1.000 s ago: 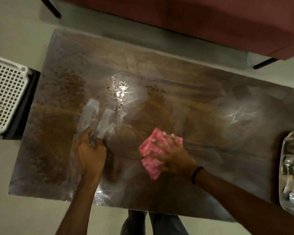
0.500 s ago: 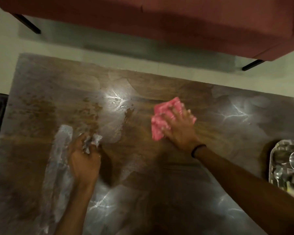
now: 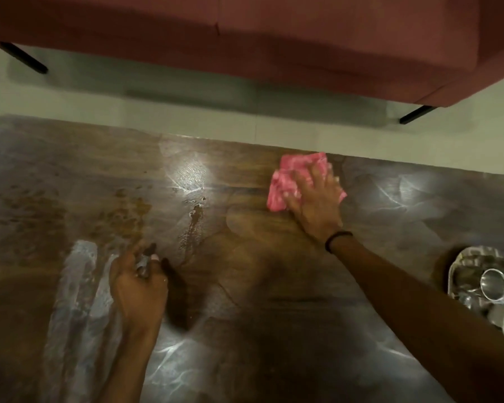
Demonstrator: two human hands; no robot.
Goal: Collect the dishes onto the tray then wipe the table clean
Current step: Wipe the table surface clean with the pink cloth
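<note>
I see the right hand (image 3: 314,196) pressed flat on the pink cloth (image 3: 285,181) near the table's (image 3: 274,286) far edge; the left hand (image 3: 137,286) clenches something small, unclear what; the tray (image 3: 460,263) of dishes sits at the right edge.

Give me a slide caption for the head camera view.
Right hand presses pink cloth near the table's far edge; left hand rests flat.

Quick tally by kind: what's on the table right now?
Pink cloth: 1, under the right hand
Metal tray: 1
Steel cups visible on the tray: 2, one cut off by the frame edge
Total: 4
</note>
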